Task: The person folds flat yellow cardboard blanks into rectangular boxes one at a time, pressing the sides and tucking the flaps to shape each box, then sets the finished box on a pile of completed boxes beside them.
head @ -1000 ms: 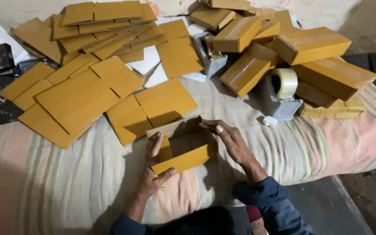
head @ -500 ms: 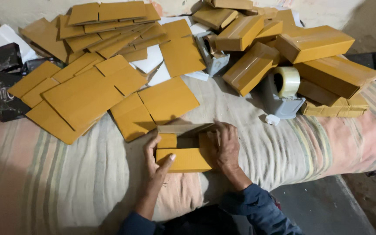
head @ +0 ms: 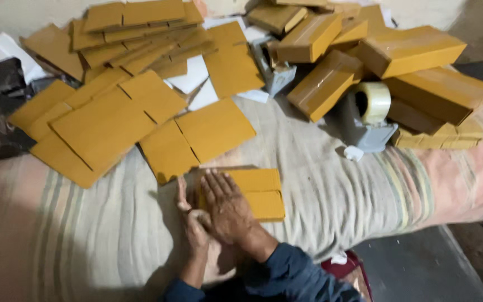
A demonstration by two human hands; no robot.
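Two hands on one small brown carton: I am pressing it flat on the striped cloth.

My right hand [head: 227,208] lies open, palm down, on the carton [head: 255,193]; my left hand [head: 192,221], fingers straight and holding nothing, steadies its left edge. The fold looks closed, so next seems to call for sealing, and the tape dispenser [head: 367,120] stands up and to the right of the carton. Flat blanks [head: 104,128] lie up-left of it, finished boxes [head: 409,50] far up-right.
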